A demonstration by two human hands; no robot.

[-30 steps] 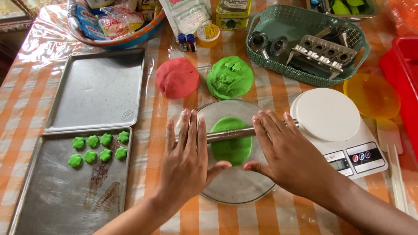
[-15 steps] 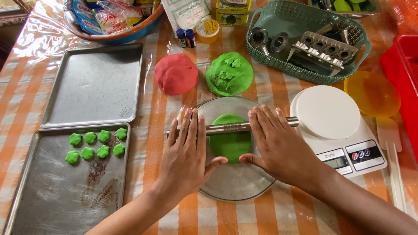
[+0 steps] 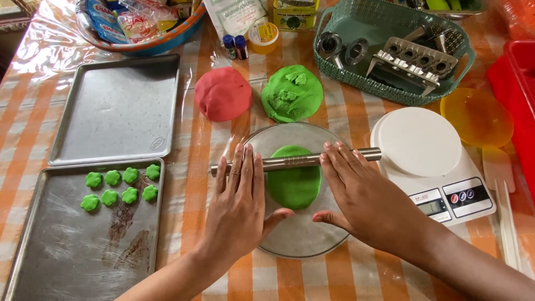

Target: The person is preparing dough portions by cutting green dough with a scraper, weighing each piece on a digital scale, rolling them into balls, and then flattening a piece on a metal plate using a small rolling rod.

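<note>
Both hands lie flat and palm down, fingers stretched forward and together, on a steel rolling pin (image 3: 295,161). The left hand (image 3: 238,203) presses on the pin's left part, the right hand (image 3: 365,198) on its right part; neither hand curls around it, and both thumbs point inward toward each other. The pin lies across a flattened piece of green dough (image 3: 293,181), which rests on a round glass plate (image 3: 301,239) near the middle of the table (image 3: 356,278), between the two hands.

Beyond the plate sit a red dough ball (image 3: 223,93) and a green dough lump (image 3: 292,93). A white kitchen scale (image 3: 429,161) stands just right of the plate, touching the pin's right end or nearly so. At the left edge lie an empty baking tray (image 3: 117,108) and a nearer tray (image 3: 83,234) with small green flower-shaped pieces (image 3: 120,185). A green basket (image 3: 390,47) holds metal parts at the far side.

The nearer tray's corner and both forearms are cut off by the picture's edge
</note>
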